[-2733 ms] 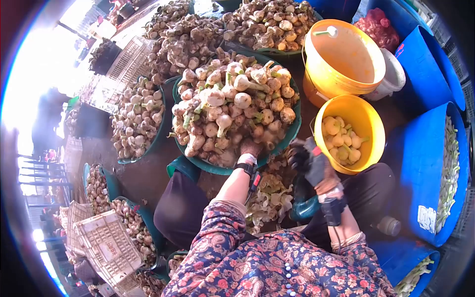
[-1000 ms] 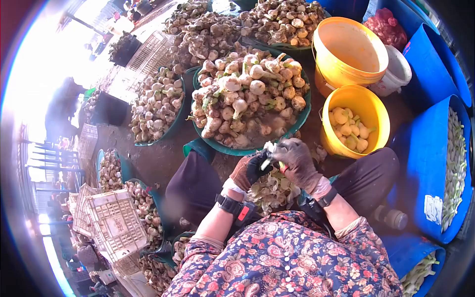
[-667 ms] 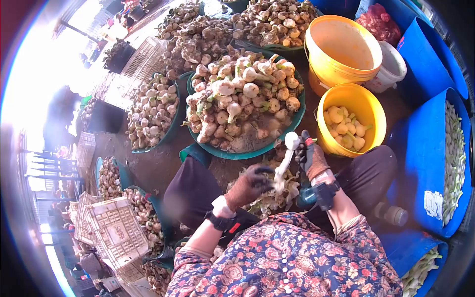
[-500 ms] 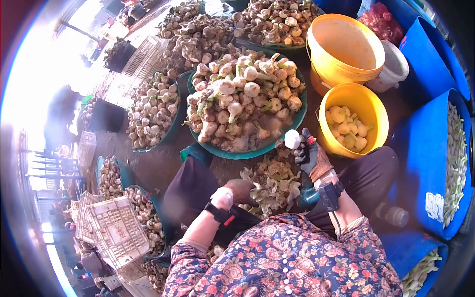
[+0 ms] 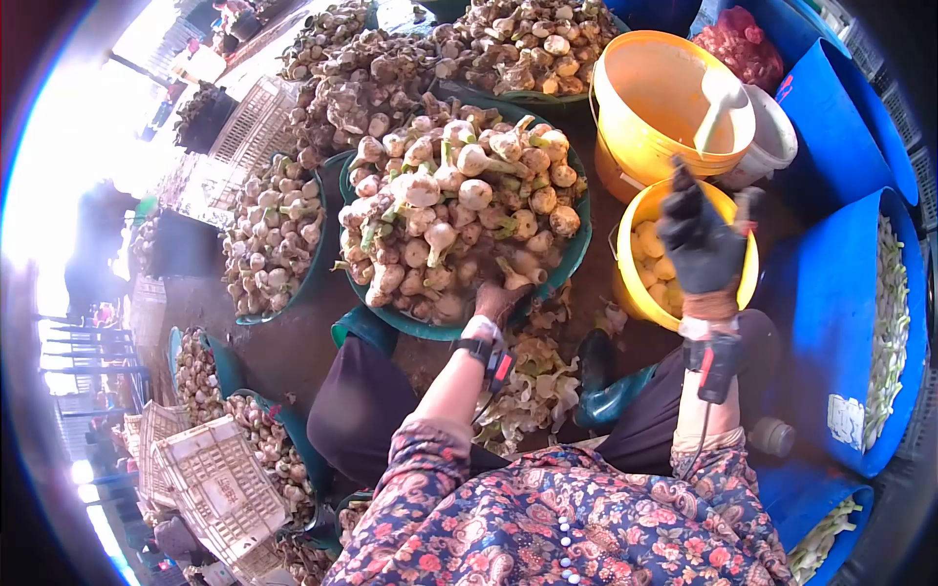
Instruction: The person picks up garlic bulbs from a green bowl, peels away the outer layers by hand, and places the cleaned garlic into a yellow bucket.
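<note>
My left hand (image 5: 499,301), in a soiled brown glove, reaches into the near edge of a green tub (image 5: 583,239) heaped with unpeeled garlic bulbs (image 5: 476,194). It touches a bulb with a short stalk (image 5: 517,276); its fingers are partly hidden among the bulbs. My right hand (image 5: 702,239), in a dark glove, is raised over the smaller yellow bucket (image 5: 635,298), index finger stretched upward. By its thumb shows a small reddish-white thing (image 5: 745,228), which I cannot make out. A pale, motion-blurred bulb (image 5: 721,112) is at the larger yellow bucket (image 5: 625,98), apart from my hand. Peeled bulbs (image 5: 649,256) lie in the smaller bucket.
Blue bins (image 5: 821,322) holding pale stalks stand at the right. More garlic heaps (image 5: 274,230) fill tubs at the left and back. Plastic crates (image 5: 223,479) lie at the lower left. Peelings (image 5: 535,386) cover the floor between my legs, beside a green boot (image 5: 611,396).
My right hand has moved up and right and let go of the white peeled bulb. My left hand has gone from above the peelings forward into the green tub.
</note>
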A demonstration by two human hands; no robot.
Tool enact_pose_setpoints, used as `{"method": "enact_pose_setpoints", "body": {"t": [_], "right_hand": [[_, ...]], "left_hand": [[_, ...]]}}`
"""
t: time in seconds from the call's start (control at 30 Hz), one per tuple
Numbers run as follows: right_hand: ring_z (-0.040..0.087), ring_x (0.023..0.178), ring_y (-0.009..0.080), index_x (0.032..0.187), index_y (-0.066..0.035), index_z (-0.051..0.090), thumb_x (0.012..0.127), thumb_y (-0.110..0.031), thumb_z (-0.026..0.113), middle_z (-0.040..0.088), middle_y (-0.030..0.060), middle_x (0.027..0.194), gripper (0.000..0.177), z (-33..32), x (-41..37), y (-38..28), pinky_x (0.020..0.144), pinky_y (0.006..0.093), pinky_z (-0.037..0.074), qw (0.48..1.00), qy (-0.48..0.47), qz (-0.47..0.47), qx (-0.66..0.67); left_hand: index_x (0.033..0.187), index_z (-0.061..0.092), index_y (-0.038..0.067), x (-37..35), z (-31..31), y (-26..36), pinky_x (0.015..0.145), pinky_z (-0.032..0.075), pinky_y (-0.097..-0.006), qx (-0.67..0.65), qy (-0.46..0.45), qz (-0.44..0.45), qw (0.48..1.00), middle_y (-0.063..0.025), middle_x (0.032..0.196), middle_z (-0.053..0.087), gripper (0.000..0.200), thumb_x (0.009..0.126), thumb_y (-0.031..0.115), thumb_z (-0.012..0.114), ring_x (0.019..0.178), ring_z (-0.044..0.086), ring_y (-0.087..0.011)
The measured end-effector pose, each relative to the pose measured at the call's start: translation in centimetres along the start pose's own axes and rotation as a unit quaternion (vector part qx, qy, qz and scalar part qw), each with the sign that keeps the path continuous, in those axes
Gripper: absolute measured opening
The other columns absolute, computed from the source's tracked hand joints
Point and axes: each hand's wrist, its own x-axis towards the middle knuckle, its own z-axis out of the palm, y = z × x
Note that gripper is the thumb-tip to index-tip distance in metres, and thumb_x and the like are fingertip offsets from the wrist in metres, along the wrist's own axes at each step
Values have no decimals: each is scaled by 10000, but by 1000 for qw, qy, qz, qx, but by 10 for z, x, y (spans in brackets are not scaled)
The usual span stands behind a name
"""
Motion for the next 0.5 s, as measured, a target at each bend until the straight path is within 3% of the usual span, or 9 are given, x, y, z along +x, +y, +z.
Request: {"method": "enact_pose_setpoints", "body": {"t": [0.03, 0.07, 0.1, 0.13, 0.17, 0.2, 0.23, 0.3, 0.5], "right_hand": [[601, 732, 156, 1075, -28, 577, 896, -530, 488, 644, 90, 852, 541, -14, 1, 17, 603, 264, 461, 988, 58, -8, -146], [569, 616, 114, 952, -58, 630, 887, -552, 494, 624, 36, 738, 516, -29, -3, 44, 552, 240, 443, 923, 116, 14, -367], [544, 596, 82, 812, -89, 649, 888, -527, 510, 598, -12, 669, 466, -23, -13, 65, 555, 231, 433, 819, 151, 67, -550], [546, 616, 83, 787, -66, 654, 853, -532, 561, 593, 21, 641, 480, -35, -25, 85, 563, 267, 439, 776, 92, 75, -619], [585, 614, 175, 768, -46, 652, 814, -548, 600, 604, 103, 652, 507, -67, -27, 113, 589, 329, 455, 711, 40, 24, -702], [619, 670, 297, 786, -36, 652, 777, -550, 634, 609, 173, 703, 514, -48, -36, 125, 629, 391, 466, 643, 70, 66, -760], [615, 734, 367, 793, -47, 660, 776, -516, 642, 630, 196, 761, 469, -50, -39, 136, 644, 418, 470, 650, 72, 68, -753], [625, 655, 315, 831, -12, 670, 818, -435, 633, 627, 193, 697, 425, -51, -42, 145, 602, 399, 463, 616, 83, 45, -782], [629, 729, 363, 850, 16, 656, 866, -363, 579, 623, 245, 750, 387, -38, -64, 139, 631, 424, 472, 566, 40, 23, -823]], "left_hand": [[1025, 650, -12, -26, -12, 25, 737, 507, -351, -33, 20, 31, 999, -186, 940, 675, 593, 651, 429, 782, 863, 659, -303], [1090, 627, 11, -30, -10, 18, 762, 503, -352, -65, -5, 50, 997, -179, 1001, 659, 598, 653, 385, 794, 891, 647, -298], [1088, 626, 18, -43, -9, 20, 762, 504, -354, -23, 23, 104, 994, -171, 990, 656, 588, 652, 374, 796, 890, 646, -281], [1085, 626, 24, -64, -12, 31, 761, 505, -356, 22, 50, 156, 986, -163, 979, 653, 577, 652, 363, 798, 888, 644, -263], [1083, 625, 30, -83, -18, 45, 761, 507, -358, 68, 78, 210, 972, -155, 968, 649, 567, 651, 353, 800, 886, 643, -246], [1071, 634, 74, -102, -24, 62, 747, 508, -385, 124, 76, 232, 962, -168, 994, 618, 542, 619, 318, 804, 884, 629, -300], [1068, 637, 93, -114, -26, 68, 741, 507, -392, 128, 83, 239, 959, -165, 968, 609, 535, 610, 314, 804, 863, 622, -315], [1060, 644, 130, -130, -28, 73, 728, 504, -406, 134, 97, 255, 953, -159, 917, 591, 524, 593, 305, 804, 822, 607, -346], [1006, 661, 103, -151, -28, 76, 715, 502, -404, 161, 109, 264, 945, -148, 897, 583, 514, 558, 298, 821, 815, 603, -340]]}}
